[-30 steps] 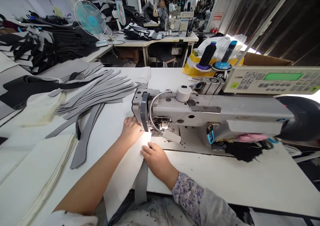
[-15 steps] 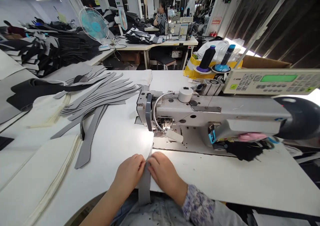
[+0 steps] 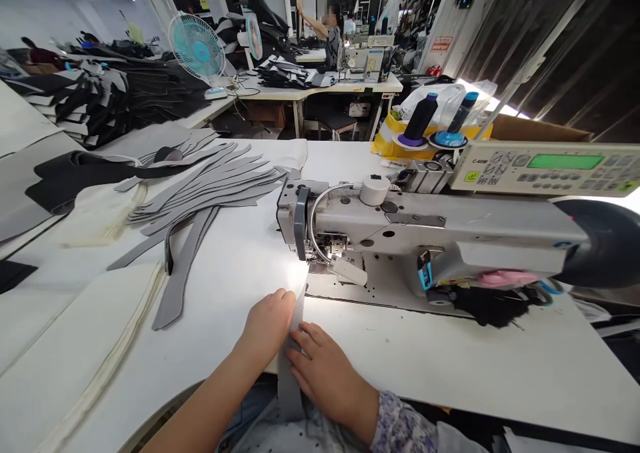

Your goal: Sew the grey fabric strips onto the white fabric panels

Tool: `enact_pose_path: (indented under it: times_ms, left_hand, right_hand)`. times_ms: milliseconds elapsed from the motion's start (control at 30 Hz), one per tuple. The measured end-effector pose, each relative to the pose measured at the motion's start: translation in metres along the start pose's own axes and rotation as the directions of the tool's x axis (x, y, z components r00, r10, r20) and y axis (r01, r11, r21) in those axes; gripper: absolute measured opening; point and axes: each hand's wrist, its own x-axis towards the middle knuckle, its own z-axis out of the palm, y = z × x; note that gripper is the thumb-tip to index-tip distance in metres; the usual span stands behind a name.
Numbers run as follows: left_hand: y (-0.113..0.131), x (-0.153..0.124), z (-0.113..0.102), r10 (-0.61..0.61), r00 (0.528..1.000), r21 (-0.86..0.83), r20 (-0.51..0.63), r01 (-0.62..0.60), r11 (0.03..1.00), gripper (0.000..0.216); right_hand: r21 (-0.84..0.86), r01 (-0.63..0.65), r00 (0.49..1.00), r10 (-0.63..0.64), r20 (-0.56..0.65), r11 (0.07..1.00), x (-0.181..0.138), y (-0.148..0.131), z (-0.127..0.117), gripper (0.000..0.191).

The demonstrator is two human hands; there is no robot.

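The left hand [image 3: 267, 326] is curled, its fingers bunched against the left edge of a long grey fabric strip [image 3: 290, 373]; whether it pinches the strip is hidden. The right hand [image 3: 325, 381] lies spread, its fingers [image 3: 305, 339] resting at the strip's right edge, and a floral sleeve [image 3: 403, 429] covers that wrist. The strip hangs over the near edge of the white tabletop [image 3: 450, 366] between the hands, its far end just short of the lit needle area of an industrial sewing machine [image 3: 425, 219], which stands to the right. Further left lie a loose stack of tapered grey pieces [image 3: 210, 193] and a separate grey strip [image 3: 183, 266], with folded white fabric [image 3: 75, 319] nearer the left edge. Beyond the machine stand two thread cones [image 3: 420, 119], and a control panel [image 3: 545, 166] sits at far right.
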Motion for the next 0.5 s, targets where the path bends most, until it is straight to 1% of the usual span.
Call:
enact_pose_path:
  times_ms: [67, 167, 300, 500]
  left_hand:
    - [0.001, 0.002, 0.0, 0.025, 1.0, 0.013, -0.016, -0.025, 1.0, 0.022]
    - [0.001, 0.002, 0.001, 0.049, 0.999, 0.008, -0.01, -0.049, 0.999, 0.025]
    - [0.002, 0.005, 0.0, 0.063, 0.998, 0.0, -0.017, -0.063, 0.998, 0.027]
    - [0.006, 0.022, -0.003, 0.032, 0.998, -0.008, -0.055, -0.033, 0.999, 0.026]
  right_hand:
    - [0.003, -0.021, 1.0, 0.021, -0.016, 1.0, 0.001, 0.002, 0.001, 0.022]
    - [-0.002, -0.047, 0.997, 0.047, -0.053, 0.999, 0.004, 0.005, 0.003, 0.023]
    - [-0.017, -0.04, 0.996, 0.039, -0.081, 0.999, 0.008, 0.01, 0.005, 0.027]
    - [-0.033, -0.048, 0.993, 0.044, -0.112, 0.998, 0.016, 0.016, 0.005, 0.036]
